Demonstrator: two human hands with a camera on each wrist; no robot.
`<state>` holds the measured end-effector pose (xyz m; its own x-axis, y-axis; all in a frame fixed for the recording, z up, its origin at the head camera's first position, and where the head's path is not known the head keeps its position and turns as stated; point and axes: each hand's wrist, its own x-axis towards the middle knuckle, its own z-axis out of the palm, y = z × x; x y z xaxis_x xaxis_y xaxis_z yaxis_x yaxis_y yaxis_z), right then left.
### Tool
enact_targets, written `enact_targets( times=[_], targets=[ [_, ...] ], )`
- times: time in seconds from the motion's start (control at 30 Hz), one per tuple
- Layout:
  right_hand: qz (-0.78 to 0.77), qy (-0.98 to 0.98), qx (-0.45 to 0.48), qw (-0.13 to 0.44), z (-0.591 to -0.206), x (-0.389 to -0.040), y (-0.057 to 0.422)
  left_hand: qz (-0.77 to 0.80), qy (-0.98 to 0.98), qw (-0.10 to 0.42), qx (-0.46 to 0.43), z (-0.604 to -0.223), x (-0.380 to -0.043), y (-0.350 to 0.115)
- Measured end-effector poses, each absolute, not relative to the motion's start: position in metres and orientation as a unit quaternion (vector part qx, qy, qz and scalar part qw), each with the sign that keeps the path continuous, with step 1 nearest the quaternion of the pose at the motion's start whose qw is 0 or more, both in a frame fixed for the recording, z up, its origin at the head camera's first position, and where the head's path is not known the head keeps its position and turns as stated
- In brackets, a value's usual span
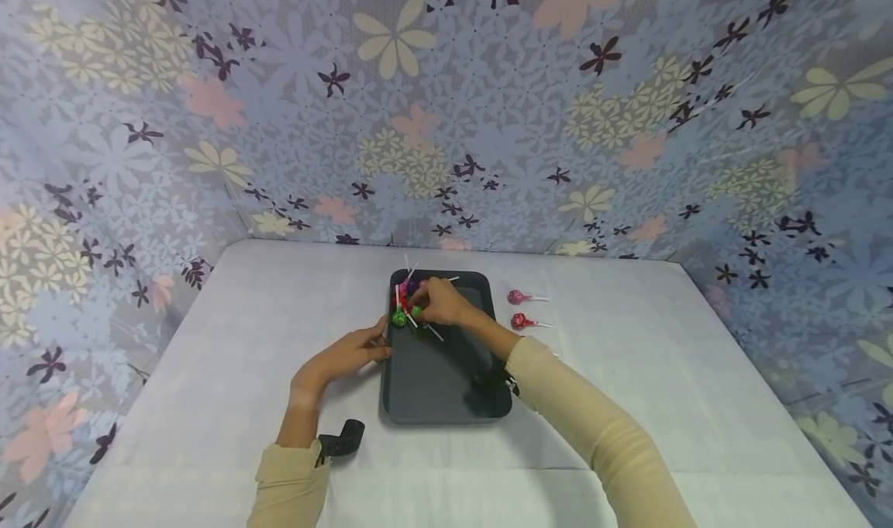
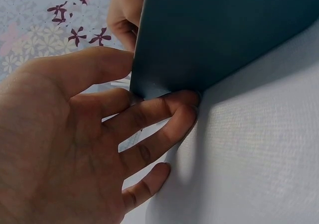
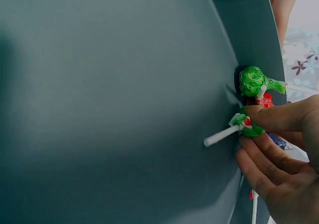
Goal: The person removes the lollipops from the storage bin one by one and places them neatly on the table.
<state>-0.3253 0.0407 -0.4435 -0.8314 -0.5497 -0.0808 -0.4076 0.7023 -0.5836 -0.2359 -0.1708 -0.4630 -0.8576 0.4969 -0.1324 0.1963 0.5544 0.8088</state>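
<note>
A dark grey tray (image 1: 446, 381) lies on the white-covered table. My left hand (image 1: 349, 355) holds its left edge, the thumb at the rim and the fingers against the outer wall in the left wrist view. Over the tray's far left corner, my right hand (image 1: 444, 301) pinches a green-wrapped lollipop (image 3: 254, 131) between thumb and fingers, its white stick pointing out over the tray floor. Another green lollipop (image 3: 251, 80) lies against the tray wall beside it, with a red lollipop (image 3: 267, 100) close by. Purple and pink wrappers bunch in that corner, partly hidden by the right hand.
Right of the tray, a pink lollipop (image 1: 515, 297) and a red lollipop (image 1: 519, 321) lie on the table, sticks to the right. A white stick tip shows beside the right sleeve (image 1: 558, 381). Flower-patterned cloth (image 1: 446, 125) hangs behind the table and along its sides.
</note>
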Motion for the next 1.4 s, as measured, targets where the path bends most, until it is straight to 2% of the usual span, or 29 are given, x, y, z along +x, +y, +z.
enact_targets(
  times=[0.67, 1.4],
  targets=[
    [-0.297, 0.905, -0.291, 0.091, -0.448, -0.324, 0.065, 0.431, 0.862, 0.184, 0.193, -0.460, -0.236, -0.168],
    [-0.368, 0.872, -0.306, 0.104, -0.438, -0.306, 0.097, 0.427, 0.866, 0.186, 0.183, -0.459, -0.232, -0.170]
  ],
)
